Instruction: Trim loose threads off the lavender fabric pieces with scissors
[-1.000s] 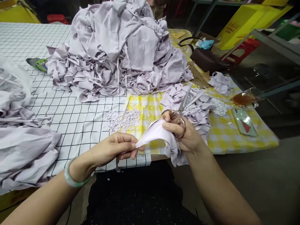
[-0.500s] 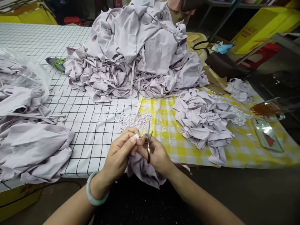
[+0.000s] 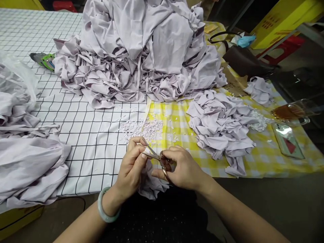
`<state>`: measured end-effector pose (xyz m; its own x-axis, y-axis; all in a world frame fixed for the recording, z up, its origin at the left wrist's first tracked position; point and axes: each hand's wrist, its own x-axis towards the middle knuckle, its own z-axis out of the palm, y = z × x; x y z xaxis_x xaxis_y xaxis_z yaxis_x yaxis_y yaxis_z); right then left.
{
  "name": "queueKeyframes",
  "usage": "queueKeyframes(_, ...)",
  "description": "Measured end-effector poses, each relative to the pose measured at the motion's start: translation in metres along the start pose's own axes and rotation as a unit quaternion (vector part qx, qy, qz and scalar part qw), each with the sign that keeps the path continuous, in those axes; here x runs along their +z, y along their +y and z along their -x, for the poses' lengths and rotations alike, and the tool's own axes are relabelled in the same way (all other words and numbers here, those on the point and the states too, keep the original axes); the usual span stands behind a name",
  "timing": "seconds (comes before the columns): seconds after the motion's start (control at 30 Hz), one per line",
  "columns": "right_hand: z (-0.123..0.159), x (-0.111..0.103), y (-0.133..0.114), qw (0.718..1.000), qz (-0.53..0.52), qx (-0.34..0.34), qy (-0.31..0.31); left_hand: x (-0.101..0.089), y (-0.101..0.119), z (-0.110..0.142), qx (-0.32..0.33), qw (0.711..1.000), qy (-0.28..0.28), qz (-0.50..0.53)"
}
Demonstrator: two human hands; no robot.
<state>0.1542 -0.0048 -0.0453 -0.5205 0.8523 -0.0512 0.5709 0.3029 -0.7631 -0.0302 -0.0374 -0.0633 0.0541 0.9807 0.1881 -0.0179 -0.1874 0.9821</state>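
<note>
My right hand (image 3: 179,165) has its fingers through the handles of a pair of scissors (image 3: 155,154). Their blades are spread and point left, up against the fingertips of my left hand (image 3: 133,165). That hand pinches a bit of pale lilac fabric (image 3: 153,184), whose loose part hangs between the hands over my lap; a small white end shows at the fingertips, between the blades. Just beyond my hands lies a scatter of small pale snippets (image 3: 152,130) where the two tablecloths meet.
A tall heap of lilac cloth pieces (image 3: 167,50) stands at the back. More cloth (image 3: 32,168) lies at left, and a smaller pile (image 3: 220,125) at right. A phone (image 3: 288,141), a glass mug of brown liquid (image 3: 291,112) and a dark bag (image 3: 243,60) are on the right.
My right hand has turned the scissors from upright to pointing left, with their blades now around the white end at my left fingertips. The whole view has tilted down slightly.
</note>
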Motion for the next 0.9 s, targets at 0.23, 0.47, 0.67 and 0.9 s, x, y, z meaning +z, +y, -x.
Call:
queueKeyframes(0.23, -0.002, 0.0, 0.004, 1.0, -0.014, 0.012, -0.009, 0.003, -0.004, -0.003, 0.007, 1.0, -0.011, -0.013)
queueKeyframes(0.47, -0.003, 0.0, 0.005, 0.999, -0.029, 0.019, -0.005, 0.005, -0.004, -0.005, 0.029, 0.999, -0.017, -0.04)
queueKeyframes(0.67, -0.002, -0.002, 0.008, 0.998, -0.058, 0.039, -0.004, 0.006, -0.006, -0.007, 0.032, 0.997, -0.035, -0.066)
queueKeyframes(0.9, 0.007, -0.001, 0.023, 0.994, -0.066, 0.086, -0.018, 0.01, -0.013, -0.007, 0.007, 0.996, -0.061, -0.069)
